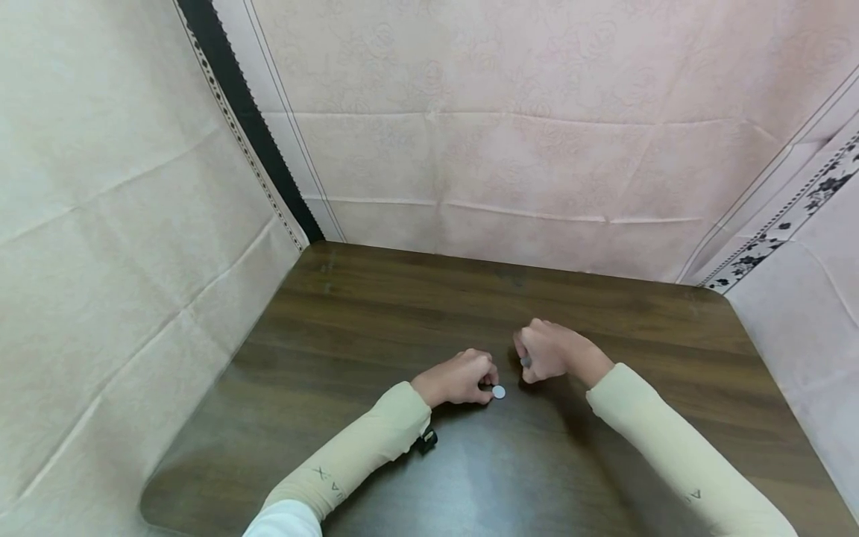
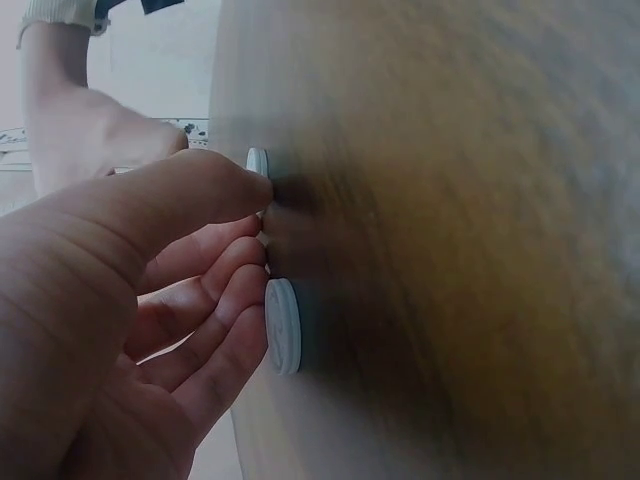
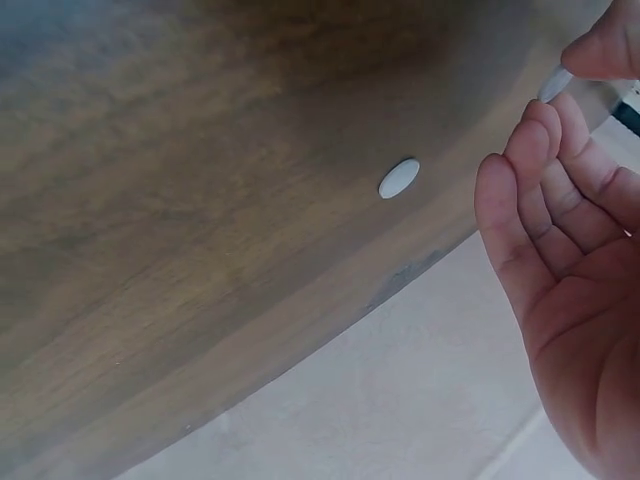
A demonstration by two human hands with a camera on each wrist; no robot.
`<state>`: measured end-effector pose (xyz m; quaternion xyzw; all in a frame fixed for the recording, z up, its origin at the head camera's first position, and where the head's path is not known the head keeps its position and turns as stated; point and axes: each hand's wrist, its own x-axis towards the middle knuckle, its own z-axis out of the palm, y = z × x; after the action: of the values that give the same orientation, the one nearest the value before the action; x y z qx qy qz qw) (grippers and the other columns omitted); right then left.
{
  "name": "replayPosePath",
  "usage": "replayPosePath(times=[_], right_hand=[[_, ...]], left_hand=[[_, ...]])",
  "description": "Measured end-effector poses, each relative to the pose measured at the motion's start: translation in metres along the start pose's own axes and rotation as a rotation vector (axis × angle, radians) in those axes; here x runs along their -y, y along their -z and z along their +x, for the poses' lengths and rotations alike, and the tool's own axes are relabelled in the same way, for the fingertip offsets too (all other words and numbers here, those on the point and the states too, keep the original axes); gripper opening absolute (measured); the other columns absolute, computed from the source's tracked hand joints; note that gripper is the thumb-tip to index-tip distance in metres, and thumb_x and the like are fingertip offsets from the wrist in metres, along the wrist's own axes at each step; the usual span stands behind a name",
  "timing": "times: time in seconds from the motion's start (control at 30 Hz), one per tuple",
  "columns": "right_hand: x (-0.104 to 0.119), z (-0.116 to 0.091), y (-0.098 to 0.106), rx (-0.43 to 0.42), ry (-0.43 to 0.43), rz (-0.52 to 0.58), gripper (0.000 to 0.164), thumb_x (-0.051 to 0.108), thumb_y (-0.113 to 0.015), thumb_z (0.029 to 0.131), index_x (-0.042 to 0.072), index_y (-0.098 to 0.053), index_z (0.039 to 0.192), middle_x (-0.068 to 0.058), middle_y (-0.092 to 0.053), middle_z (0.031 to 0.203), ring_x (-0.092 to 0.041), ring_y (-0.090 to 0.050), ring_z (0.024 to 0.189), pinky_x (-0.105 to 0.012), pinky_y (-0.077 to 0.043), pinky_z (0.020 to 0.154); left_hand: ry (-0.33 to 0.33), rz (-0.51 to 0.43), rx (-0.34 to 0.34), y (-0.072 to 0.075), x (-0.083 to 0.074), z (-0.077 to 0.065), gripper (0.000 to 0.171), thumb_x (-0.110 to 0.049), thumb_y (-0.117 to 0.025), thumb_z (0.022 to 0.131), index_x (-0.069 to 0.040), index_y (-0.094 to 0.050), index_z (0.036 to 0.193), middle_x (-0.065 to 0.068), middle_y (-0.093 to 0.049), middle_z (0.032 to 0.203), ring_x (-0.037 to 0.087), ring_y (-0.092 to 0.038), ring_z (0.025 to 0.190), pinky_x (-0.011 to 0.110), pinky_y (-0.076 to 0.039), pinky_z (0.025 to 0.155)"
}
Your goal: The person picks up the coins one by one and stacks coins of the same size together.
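My left hand (image 1: 463,377) is low over the brown table, thumb and index finger meeting at a small white disc (image 1: 499,391). In the left wrist view, the thumb covers part of one white disc (image 2: 257,160). A nearer disc (image 2: 284,326), with a raised pattern on its face, is beside the curled fingers. My right hand (image 1: 546,350) pinches a greyish-white disc (image 3: 553,83) between thumb and fingertips, just above the table. Another white disc (image 3: 399,178) lies flat on the wood in the right wrist view; which head-view disc it matches, I cannot tell.
The dark wooden table (image 1: 403,298) has rounded corners. Pale patterned cloth (image 1: 503,164) hangs behind it and at both sides. A black strip (image 1: 255,127) runs down the back left corner. A small black device (image 1: 427,440) sits under the left cuff.
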<state>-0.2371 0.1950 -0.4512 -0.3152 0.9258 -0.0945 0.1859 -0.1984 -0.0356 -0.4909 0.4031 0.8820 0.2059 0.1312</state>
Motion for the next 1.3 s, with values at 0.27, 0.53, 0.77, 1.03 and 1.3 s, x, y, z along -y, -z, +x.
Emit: replayPosePath(times=[0.27,0.53,0.77,1.03,1.3], right_hand=[[0.006,-0.019,-0.012,-0.038,0.059,0.010,0.021,0.012,-0.079,0.077,0.017,-0.059,0.074,0.010,-0.054,0.062,-0.003,-0.046,0.051,-0.022,-0.040,0.050],[0.010,-0.033,-0.024,-0.085,0.085,-0.021,0.019,0.010,-0.077,0.074,0.016,-0.059,0.077,0.010,-0.053,0.061,-0.004,-0.046,0.055,-0.022,-0.042,0.053],[0.010,-0.039,-0.038,-0.139,0.111,-0.047,0.019,0.010,-0.076,0.073,0.016,-0.058,0.075,0.011,-0.051,0.062,-0.002,-0.043,0.051,-0.021,-0.040,0.051],[0.005,-0.042,-0.045,-0.139,0.104,-0.021,0.016,0.009,-0.075,0.075,0.016,-0.060,0.076,0.012,-0.048,0.061,-0.001,-0.037,0.052,-0.021,-0.035,0.050],[0.004,-0.043,-0.040,-0.121,0.115,0.028,0.012,0.006,-0.077,0.078,0.010,-0.069,0.085,0.004,-0.064,0.073,-0.001,-0.049,0.056,-0.021,-0.047,0.055]], left_hand=[[-0.002,0.010,-0.004,-0.001,0.000,0.000,0.010,-0.015,-0.080,0.092,-0.010,-0.079,0.101,-0.004,-0.066,0.096,0.003,-0.057,0.083,0.012,-0.049,0.075],[0.004,0.016,-0.011,-0.002,-0.001,0.001,0.010,-0.015,-0.081,0.091,-0.011,-0.078,0.100,-0.003,-0.067,0.095,0.004,-0.058,0.084,0.014,-0.050,0.076],[0.003,0.021,-0.016,-0.004,0.000,0.002,0.011,-0.015,-0.081,0.091,-0.011,-0.078,0.101,-0.003,-0.067,0.096,0.004,-0.059,0.085,0.014,-0.050,0.078],[-0.008,0.027,-0.030,-0.003,0.001,0.001,0.011,-0.015,-0.081,0.090,-0.011,-0.078,0.100,-0.004,-0.066,0.095,0.003,-0.058,0.085,0.012,-0.049,0.077],[0.017,0.020,-0.008,0.000,-0.003,-0.001,0.013,-0.018,-0.077,0.092,-0.012,-0.075,0.103,-0.005,-0.062,0.096,0.005,-0.056,0.085,0.015,-0.049,0.077]])
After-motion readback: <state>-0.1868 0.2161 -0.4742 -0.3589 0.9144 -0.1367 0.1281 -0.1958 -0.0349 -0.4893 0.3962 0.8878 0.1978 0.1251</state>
